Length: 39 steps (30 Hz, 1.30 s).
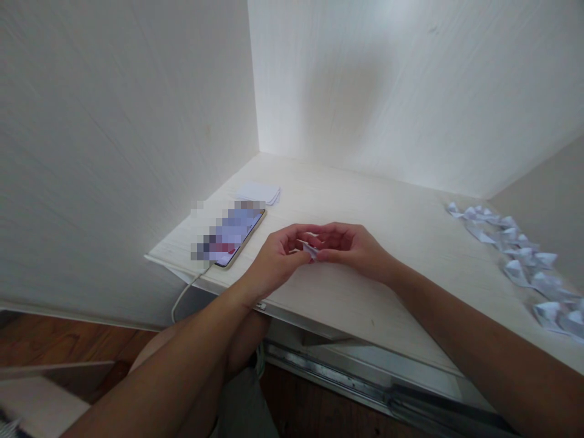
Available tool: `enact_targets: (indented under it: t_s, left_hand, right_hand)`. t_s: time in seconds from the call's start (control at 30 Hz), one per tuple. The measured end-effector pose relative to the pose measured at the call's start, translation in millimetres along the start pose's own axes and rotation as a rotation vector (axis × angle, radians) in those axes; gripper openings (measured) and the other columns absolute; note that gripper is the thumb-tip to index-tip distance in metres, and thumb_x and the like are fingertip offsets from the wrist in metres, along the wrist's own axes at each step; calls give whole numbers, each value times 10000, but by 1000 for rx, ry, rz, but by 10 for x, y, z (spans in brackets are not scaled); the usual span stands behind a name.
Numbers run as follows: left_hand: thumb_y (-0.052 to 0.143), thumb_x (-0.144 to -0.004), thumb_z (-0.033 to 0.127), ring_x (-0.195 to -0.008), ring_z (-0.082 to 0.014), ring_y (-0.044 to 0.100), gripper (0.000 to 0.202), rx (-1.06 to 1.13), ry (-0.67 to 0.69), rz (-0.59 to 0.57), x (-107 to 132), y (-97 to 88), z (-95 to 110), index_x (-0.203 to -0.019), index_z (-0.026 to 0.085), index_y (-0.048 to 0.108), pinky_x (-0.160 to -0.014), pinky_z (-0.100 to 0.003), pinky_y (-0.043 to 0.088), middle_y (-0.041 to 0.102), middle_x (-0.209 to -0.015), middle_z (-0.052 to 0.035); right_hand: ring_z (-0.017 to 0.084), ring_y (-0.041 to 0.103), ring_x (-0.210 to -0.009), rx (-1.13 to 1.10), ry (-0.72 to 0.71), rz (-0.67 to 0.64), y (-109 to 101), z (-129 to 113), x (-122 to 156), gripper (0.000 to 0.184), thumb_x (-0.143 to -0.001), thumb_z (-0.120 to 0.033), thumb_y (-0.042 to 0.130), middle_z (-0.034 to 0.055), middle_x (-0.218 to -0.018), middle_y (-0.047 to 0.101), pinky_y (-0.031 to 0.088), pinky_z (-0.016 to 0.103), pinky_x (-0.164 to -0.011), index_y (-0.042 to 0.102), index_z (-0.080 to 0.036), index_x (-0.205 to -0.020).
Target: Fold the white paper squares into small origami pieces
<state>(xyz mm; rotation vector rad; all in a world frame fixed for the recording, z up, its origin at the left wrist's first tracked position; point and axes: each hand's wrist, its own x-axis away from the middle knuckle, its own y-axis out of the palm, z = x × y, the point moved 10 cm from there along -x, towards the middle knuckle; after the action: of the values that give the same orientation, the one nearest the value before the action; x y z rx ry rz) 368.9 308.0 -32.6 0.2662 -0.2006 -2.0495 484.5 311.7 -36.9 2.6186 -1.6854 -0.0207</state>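
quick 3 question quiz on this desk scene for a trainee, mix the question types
1. True or false: both hands pinch one small folded paper.
2. Where do the finished folded papers lie? A) by the phone B) along the desk's right edge C) on the floor
3. What runs from the phone over the desk edge?

Key:
1. True: left hand and right hand meet on it.
2. B
3. A white cable.
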Motion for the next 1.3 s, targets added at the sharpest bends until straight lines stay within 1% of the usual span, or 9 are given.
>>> enact_targets:
  t_s: [0.1, 0.2, 0.4, 0.57, 0.67, 0.9, 1.0, 1.17, 1.3]
  left_hand:
    - [694, -711, 90, -831, -126, 646, 435, -45, 13, 24, -5, -11, 11, -1137, 169, 722, -760, -258, 512, 699, -949, -21]
    - [689, -713, 102, -745, -112, 633, 429, -104, 15, 107, -10, -76, -10, -1138, 158, 702, -693, -254, 521, 691, -959, -31]
    - [660, -719, 40, -686, -75, 610, 450, -194, -2, 242, 3, -181, -28, -1156, 140, 699, -632, -217, 516, 675, -1046, -51]
    - [629, -740, 9, -695, -80, 608, 433, -237, 45, 240, 3, -176, 16, -1147, 137, 698, -626, -200, 513, 710, -1017, -56]
    - [620, -752, 15, -706, -86, 612, 415, -246, 84, 237, 15, -158, 56, -1142, 139, 688, -623, -195, 516, 725, -1005, -58]
    - [701, -772, 105, -725, -106, 639, 403, -338, 45, 332, 36, -221, 37, -1173, 133, 677, -634, -222, 537, 715, -1013, -70]
    - [730, -777, 164, -722, -126, 643, 377, -393, 59, 342, 34, -232, 30, -1151, 138, 692, -655, -246, 539, 690, -874, -33]
    - [683, -806, 211, -590, -139, 611, 225, -455, -27, 314, 44, -261, -6, -1023, 157, 709, -512, -245, 473, 660, -725, 0]
    - [663, -824, 244, -568, -150, 615, 111, -724, -82, 289, 51, -299, 95, -885, 166, 714, -507, -257, 428, 700, -710, -19]
  right_hand:
    - [175, 770, -922, 62, -46, 26, -25, -18, 8, 408, -730, -258, 913, 53, -1040, 815, 613, 365, -883, 743, -215, -1099]
    - [179, 764, -933, 104, -62, 62, -50, -45, 20, 340, -773, -303, 878, 58, -1047, 810, 605, 372, -889, 741, -216, -1071]
    - [147, 688, -768, 313, -128, 213, -157, -229, 50, 224, -852, -337, 745, 39, -907, 776, 548, 291, -692, 751, -201, -1029]
    - [121, 558, -581, 385, -109, 213, -151, -218, 53, 303, -819, -344, 723, -9, -703, 658, 413, 258, -532, 731, -174, -1070]
    - [115, 511, -552, 427, -65, 204, -135, -172, 51, 280, -800, -358, 740, -16, -660, 628, 366, 259, -512, 753, -168, -1005]
    - [124, 544, -587, 351, -2, 303, -208, -175, 84, 265, -766, -405, 797, 2, -696, 680, 385, 260, -525, 748, -185, -905]
    - [117, 543, -582, 305, 5, 336, -238, -170, 97, 272, -735, -396, 824, -8, -687, 672, 404, 258, -535, 735, -188, -887]
    - [140, 610, -609, 293, 51, 253, -193, -71, 58, 264, -742, -392, 804, 17, -740, 706, 490, 285, -572, 703, -189, -877]
    - [146, 610, -638, 578, -28, 178, -139, -115, 40, 196, -823, -353, 743, 28, -740, 701, 485, 285, -593, 716, -177, -906]
